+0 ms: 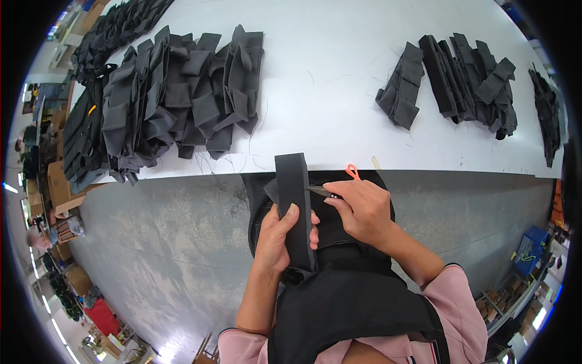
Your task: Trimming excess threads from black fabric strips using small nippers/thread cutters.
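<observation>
Over my lap, my left hand [282, 233] is wrapped round a long, flat strip of black fabric [293, 206], thumb on its face and fingertips showing past its right edge. The strip stands nearly upright in view, its top end just over the table's front edge. My right hand [364, 206] is closed on small pointed thread snips [320, 191]. Their metal tip touches or nearly touches the strip's right edge; the palm hides most of the tool. An orange loop [353, 171] sticks up beside my right fingers.
A white table [339, 109] spans the far side, with loose threads on it. Heaped dark fabric pieces [182, 91] lie at its left, more sewn strips [467, 85] at its right. Cardboard boxes [60, 185] stand at far left, a blue crate [529, 249] at right.
</observation>
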The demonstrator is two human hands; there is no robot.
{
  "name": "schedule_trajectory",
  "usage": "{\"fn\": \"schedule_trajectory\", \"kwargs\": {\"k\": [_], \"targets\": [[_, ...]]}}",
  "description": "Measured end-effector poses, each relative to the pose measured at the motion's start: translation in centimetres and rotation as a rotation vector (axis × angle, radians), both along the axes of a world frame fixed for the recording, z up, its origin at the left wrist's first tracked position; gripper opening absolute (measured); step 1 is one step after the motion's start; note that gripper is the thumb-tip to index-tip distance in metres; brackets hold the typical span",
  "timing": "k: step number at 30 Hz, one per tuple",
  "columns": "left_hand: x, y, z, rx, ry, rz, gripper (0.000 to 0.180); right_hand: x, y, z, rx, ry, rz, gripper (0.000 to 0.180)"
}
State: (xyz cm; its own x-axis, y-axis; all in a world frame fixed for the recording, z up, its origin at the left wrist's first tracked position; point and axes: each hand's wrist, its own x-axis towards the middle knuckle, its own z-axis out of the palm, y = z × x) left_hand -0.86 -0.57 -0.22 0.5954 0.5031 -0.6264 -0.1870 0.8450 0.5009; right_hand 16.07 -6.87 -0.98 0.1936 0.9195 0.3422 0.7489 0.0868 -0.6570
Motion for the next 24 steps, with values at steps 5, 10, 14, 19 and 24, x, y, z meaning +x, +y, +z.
{"fn": "schedule_trajectory", "kwargs": {"k": [5, 10, 14, 19, 24], "targets": [[0.3, 0.0, 0.3, 0.020, 0.021, -0.011, 0.023, -0.1, -0.6, -0.4, -0.003, 0.156, -0.022, 0.024], [0.2, 0.0, 0.3, 0.055, 0.066, -0.064, 0.023, -0.3, -0.4, 0.5, -0.021, 0.272, 0.011, 0.030], [0.1, -0.1, 0.3, 0.076, 0.092, -0.110, 0.027, -0.7, 0.6, 1.4, -0.162, 0.262, 0.072, 0.028], [0.1, -0.3, 0.3, 0.098, 0.081, -0.136, 0.027, -1.0, 1.1, 0.5, -0.084, 0.183, 0.125, 0.028], [-0.3, -0.2, 0.1, 0.084, 0.070, -0.152, 0.029, -0.9, 0.9, 0.3, -0.052, 0.091, 0.116, 0.029]]}}
